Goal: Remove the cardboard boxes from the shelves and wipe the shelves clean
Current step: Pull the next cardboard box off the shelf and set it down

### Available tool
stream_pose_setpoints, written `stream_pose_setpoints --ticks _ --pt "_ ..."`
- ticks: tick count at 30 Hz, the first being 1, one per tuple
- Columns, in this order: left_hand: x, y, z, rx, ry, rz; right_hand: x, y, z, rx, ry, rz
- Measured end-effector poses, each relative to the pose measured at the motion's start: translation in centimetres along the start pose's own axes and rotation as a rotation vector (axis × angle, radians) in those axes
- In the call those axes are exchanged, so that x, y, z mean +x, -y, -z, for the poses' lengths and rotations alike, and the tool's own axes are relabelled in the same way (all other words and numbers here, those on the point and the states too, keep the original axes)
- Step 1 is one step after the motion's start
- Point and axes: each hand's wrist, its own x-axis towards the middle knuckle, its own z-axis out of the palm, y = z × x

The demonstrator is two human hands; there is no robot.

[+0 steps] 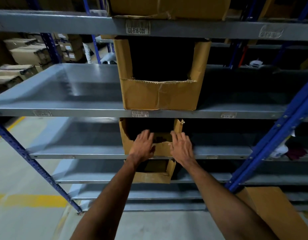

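Observation:
A grey metal rack holds cut-open cardboard boxes, one per level. Both my hands reach to the box on the third shelf down (pixel 127 135). My left hand (pixel 143 146) lies with spread fingers over its cut front edge. My right hand (pixel 181 147) is at the box's right front corner, fingers straight. Neither hand is curled round the cardboard. A larger box (pixel 158 94) stands on the shelf above (pixel 63 108). Another box (pixel 168 7) sits on the top shelf, and a smaller one (pixel 153 176) sits on the shelf below my hands.
Blue uprights (pixel 271 144) frame the rack on both sides. A flat cardboard piece (pixel 274 210) leans at the lower right. Cloth or bagged items (pixel 288 149) lie at the right end of the third shelf. Stacked cartons (pixel 28 52) stand behind on the left. Grey floor with yellow marking (pixel 35 200) lies below left.

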Motion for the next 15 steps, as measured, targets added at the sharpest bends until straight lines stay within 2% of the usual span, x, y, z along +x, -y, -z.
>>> stream_pose_setpoints --ticks 3,8,12,15 --pt "0.5 0.1 -0.9 0.093 0.209 0.061 0.4 0.3 0.0 -0.078 0.015 0.096" --pt "1.1 -1.1 -1.9 0.08 0.216 0.036 0.7 2.7 -1.4 -0.131 0.092 0.262" --pt "1.6 -2.2 -2.1 0.04 0.214 0.007 1.3 2.3 -2.2 -0.083 0.267 0.132" --pt "1.8 -1.9 -2.5 0.058 0.195 0.003 1.6 1.6 -2.6 -0.016 0.3 0.102"
